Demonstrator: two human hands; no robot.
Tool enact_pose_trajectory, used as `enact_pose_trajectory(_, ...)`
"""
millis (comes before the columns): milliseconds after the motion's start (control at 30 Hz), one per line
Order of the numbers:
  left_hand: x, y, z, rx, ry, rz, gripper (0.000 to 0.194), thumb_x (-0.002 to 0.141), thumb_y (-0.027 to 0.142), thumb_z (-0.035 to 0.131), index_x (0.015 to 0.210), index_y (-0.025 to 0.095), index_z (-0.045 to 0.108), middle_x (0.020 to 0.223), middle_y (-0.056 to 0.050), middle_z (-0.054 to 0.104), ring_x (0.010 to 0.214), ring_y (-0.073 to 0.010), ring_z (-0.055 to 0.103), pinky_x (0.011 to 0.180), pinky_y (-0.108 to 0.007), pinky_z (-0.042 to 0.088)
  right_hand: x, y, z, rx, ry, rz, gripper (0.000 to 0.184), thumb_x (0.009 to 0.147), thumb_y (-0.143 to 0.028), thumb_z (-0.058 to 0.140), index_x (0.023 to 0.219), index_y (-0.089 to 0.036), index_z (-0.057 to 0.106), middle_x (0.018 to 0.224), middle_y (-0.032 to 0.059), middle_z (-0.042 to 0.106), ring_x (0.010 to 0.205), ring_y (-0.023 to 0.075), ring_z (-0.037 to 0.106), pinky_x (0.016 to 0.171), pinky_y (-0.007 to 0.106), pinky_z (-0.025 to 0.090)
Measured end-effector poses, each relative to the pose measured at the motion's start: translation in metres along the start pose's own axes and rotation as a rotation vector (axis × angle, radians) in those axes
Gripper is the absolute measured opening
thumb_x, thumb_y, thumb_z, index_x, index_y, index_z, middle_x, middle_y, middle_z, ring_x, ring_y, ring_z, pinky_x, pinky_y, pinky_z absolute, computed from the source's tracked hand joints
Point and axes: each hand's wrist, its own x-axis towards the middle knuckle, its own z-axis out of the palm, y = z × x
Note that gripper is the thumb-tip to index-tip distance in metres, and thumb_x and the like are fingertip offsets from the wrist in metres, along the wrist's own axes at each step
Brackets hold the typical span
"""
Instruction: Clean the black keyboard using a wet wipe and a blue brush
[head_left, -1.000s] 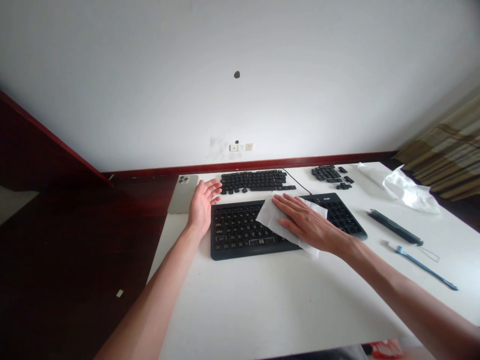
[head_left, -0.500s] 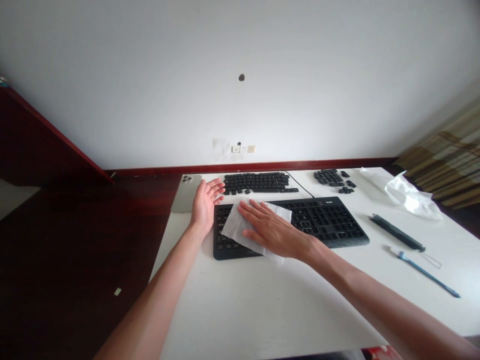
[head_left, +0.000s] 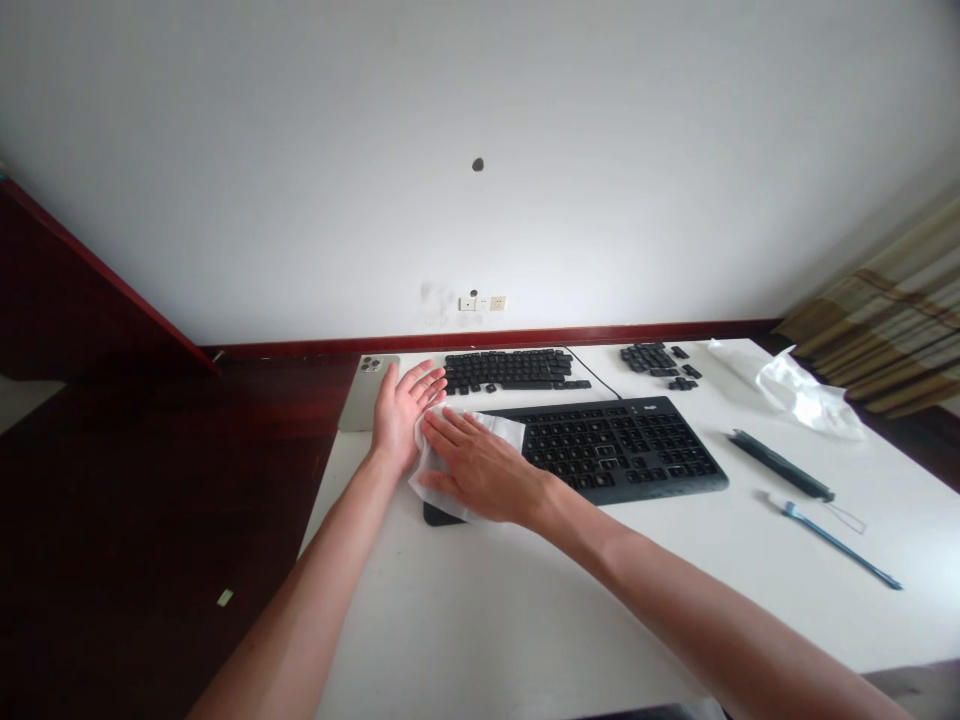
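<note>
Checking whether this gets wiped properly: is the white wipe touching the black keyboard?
Touching. The head view shows the white wipe lying on the left end of the black keyboard, pressed flat there under the right hand.

A small white logo (head_left: pixel 658 403) on the top edge of the keyboard (head_left: pixel 622 450) seems to say "logi". The letters on the keys (head_left: pixel 592 447) are too small to read.
</note>
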Motion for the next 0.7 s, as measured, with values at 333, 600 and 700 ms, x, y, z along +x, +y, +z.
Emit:
enact_pose_trajectory(333, 0.002, -0.001, -0.001, -0.023, -0.003, -0.001, 0.059, 0.096, 0.067, 0.051, 0.121, 0.017, 0.073, 0.129, -0.015, 0.071, 0.116, -0.0259, 0.068, 0.097, -0.036, 0.054, -0.046, 0.036, -0.027, -0.01, -0.056, 0.137, 0.085, 0.109, -0.067, 0.03, 0.169, -0.007, 0.025, 0.173, 0.0178, 0.022, 0.162, 0.0315, 0.019, 0.133, 0.054, 0.021)
enact_pose_trajectory(600, 0.002, -0.001, -0.001, -0.016, 0.013, -0.007, 0.059, 0.096, 0.066, 0.052, 0.12, 0.016, 0.073, 0.127, -0.015, 0.072, 0.113, -0.0249, 0.068, 0.09, -0.033, 0.054, -0.103, 0.076, -0.055, -0.033, -0.043, 0.347, 0.09, 0.106, -0.073, 0.028, 0.171, -0.011, 0.018, 0.174, 0.0172, 0.02, 0.162, 0.0308, 0.017, 0.132, 0.054, 0.022)
enact_pose_trajectory(700, 0.001, -0.001, -0.001, -0.014, 0.021, -0.01, 0.06, 0.096, 0.067, 0.053, 0.119, 0.016, 0.073, 0.125, -0.014, 0.072, 0.112, -0.0247, 0.068, 0.09, -0.033, 0.054, -0.122, 0.089, -0.061, -0.031, -0.04, 0.431, 0.089, 0.106, -0.073, 0.028, 0.171, -0.013, 0.016, 0.175, 0.0153, 0.017, 0.163, 0.0295, 0.016, 0.133, 0.052, 0.02)
